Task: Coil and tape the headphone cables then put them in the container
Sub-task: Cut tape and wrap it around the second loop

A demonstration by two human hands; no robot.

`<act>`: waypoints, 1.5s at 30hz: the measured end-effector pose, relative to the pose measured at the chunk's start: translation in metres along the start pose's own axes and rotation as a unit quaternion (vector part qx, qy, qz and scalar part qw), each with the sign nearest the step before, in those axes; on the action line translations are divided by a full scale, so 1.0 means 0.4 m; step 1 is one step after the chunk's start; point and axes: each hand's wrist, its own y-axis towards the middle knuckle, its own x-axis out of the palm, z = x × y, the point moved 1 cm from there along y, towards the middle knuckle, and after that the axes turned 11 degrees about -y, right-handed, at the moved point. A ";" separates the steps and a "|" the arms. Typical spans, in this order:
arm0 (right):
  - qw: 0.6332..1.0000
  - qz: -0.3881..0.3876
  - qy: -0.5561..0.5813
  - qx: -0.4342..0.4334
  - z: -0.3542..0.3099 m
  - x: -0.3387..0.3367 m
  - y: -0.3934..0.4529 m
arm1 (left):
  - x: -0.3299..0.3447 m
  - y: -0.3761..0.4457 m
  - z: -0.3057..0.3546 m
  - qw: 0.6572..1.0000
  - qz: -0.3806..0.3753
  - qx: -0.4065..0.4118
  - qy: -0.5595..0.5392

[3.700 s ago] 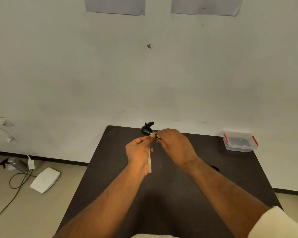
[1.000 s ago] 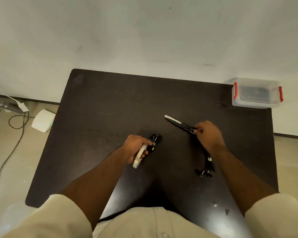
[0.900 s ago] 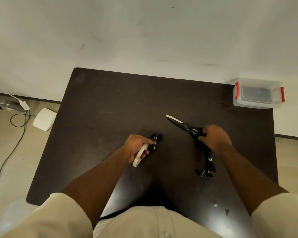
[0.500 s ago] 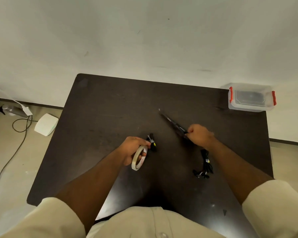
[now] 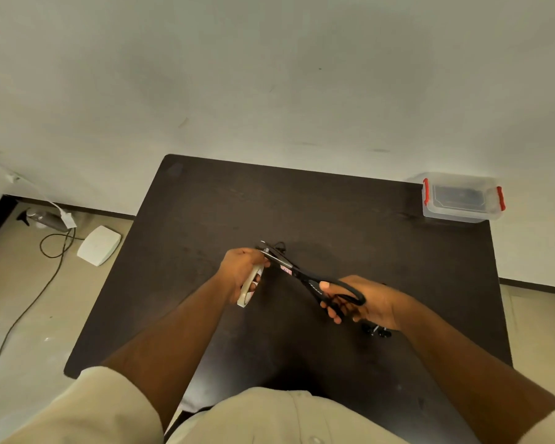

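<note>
My left hand (image 5: 242,270) holds a white tape roll (image 5: 250,288) and a small coiled black headphone cable (image 5: 277,246) above the dark table (image 5: 350,225). My right hand (image 5: 362,302) grips the black handles of the scissors (image 5: 305,275), fingers through the loops. The blades point up-left and their tips meet the tape and coil at my left fingertips. A second black headphone cable (image 5: 378,331) lies on the table, mostly hidden under my right wrist. The clear container (image 5: 462,198) with red clips stands at the table's far right corner.
A wall rises just behind the table. On the floor to the left lie a white flat device (image 5: 99,245), a dark trailing cable (image 5: 50,251) and a spray bottle (image 5: 44,217).
My right hand picked the scissors up off the table and swung them left to my left hand. My left hand lifted the tape and coil slightly. The camera tilted down from the wall.
</note>
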 end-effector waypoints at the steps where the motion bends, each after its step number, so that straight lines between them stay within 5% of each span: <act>1: 1.000 0.005 -0.004 0.004 0.002 0.000 -0.006 | -0.004 -0.002 0.000 1.000 -0.004 0.008 0.003; 9: 1.000 0.009 -0.009 0.023 -0.019 0.001 -0.024 | -0.018 -0.014 0.011 0.996 -0.039 0.053 0.058; 45: 0.997 0.068 -0.035 0.022 -0.048 -0.002 -0.012 | -0.037 -0.030 0.010 0.994 -0.078 0.002 0.071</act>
